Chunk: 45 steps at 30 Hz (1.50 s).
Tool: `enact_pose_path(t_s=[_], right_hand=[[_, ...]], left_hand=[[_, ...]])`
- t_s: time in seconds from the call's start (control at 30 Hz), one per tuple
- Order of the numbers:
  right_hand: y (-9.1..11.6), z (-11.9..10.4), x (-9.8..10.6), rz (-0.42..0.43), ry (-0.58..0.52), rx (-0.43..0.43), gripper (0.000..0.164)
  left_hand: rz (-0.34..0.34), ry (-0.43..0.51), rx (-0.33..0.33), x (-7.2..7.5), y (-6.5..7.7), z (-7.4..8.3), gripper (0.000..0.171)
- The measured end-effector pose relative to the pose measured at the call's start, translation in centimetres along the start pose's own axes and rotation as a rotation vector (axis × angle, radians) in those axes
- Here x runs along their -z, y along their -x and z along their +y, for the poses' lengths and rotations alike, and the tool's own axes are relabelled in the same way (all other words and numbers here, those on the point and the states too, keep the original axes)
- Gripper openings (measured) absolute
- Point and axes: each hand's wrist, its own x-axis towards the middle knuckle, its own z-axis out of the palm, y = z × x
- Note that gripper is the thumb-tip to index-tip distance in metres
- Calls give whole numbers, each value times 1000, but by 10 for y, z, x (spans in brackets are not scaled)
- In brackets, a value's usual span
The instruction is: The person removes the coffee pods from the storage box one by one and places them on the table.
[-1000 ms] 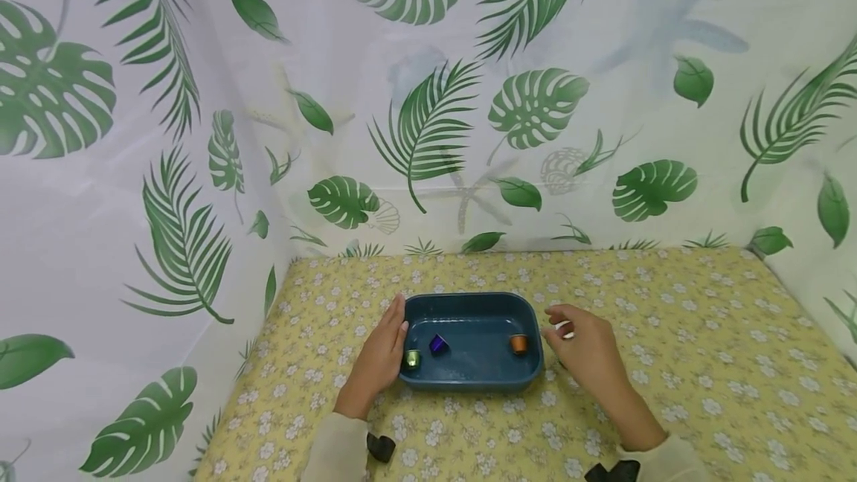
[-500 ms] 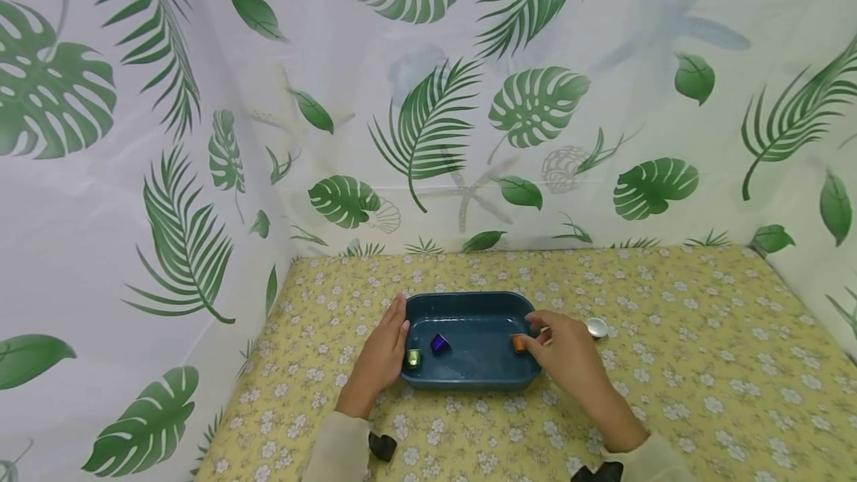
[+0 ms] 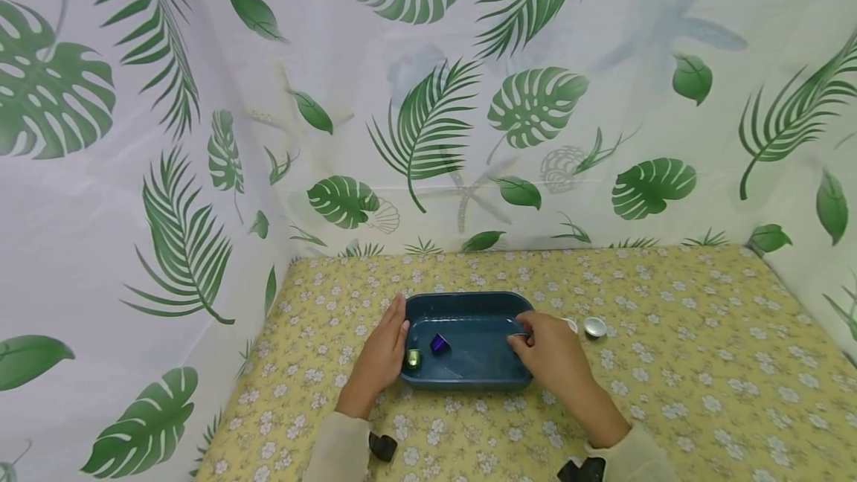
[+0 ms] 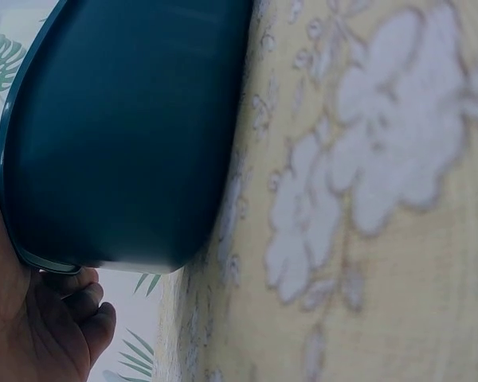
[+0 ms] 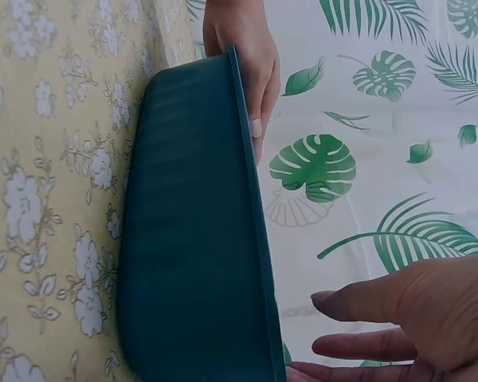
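Note:
A dark blue rectangular basin (image 3: 469,384) rests on the table. My left hand (image 3: 379,352) lies along its left wall, fingers straight. Inside at the left are a green coffee capsule (image 3: 413,358) and a purple coffee capsule (image 3: 439,344). My right hand (image 3: 554,348) reaches over the right rim, its thumb and fingers bent at the spot where an orange capsule lay. That capsule is hidden now, and whether the fingers pinch it I cannot tell. From the right wrist view, the thumb (image 5: 358,302) stands apart from the fingers, just above the rim.
Right of the basin, a silver-topped capsule (image 3: 595,328) sits on the yellow floral tablecloth (image 3: 703,363). Another pale top (image 3: 570,324) shows partly behind my right hand. A leaf-patterned white sheet (image 3: 442,132) stands along the back and left.
My right hand has moved left from beside the basin to over its right end, covering the orange capsule and uncovering pale-topped capsules on the cloth. My left hand stays put.

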Motion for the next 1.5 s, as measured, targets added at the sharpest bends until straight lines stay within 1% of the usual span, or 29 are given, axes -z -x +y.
enact_pose_path(t_s=[0.27,0.4,0.63,0.83,1.03,1.33,1.5], right_hand=[[-4,-13,0,-96,75,-57,45],[-6,-16,-4,-125,114,-58,44],[-7,-19,-10,-188,178,-70,45],[-7,-24,-14,-163,230,-64,48],[-6,-22,-19,-163,221,-60,48],[-6,-19,-24,-154,210,-12,30],[-8,-18,-27,-140,228,-6,28]], left_hand=[[7,8,-11,0,0,-2,55],[9,8,-28,0,0,-3,55],[9,7,-30,-1,0,-3,55],[11,3,-26,0,0,-2,55],[9,5,-16,0,1,-2,55],[11,7,-19,-1,0,-3,55],[5,6,-24,-1,1,-4,55]])
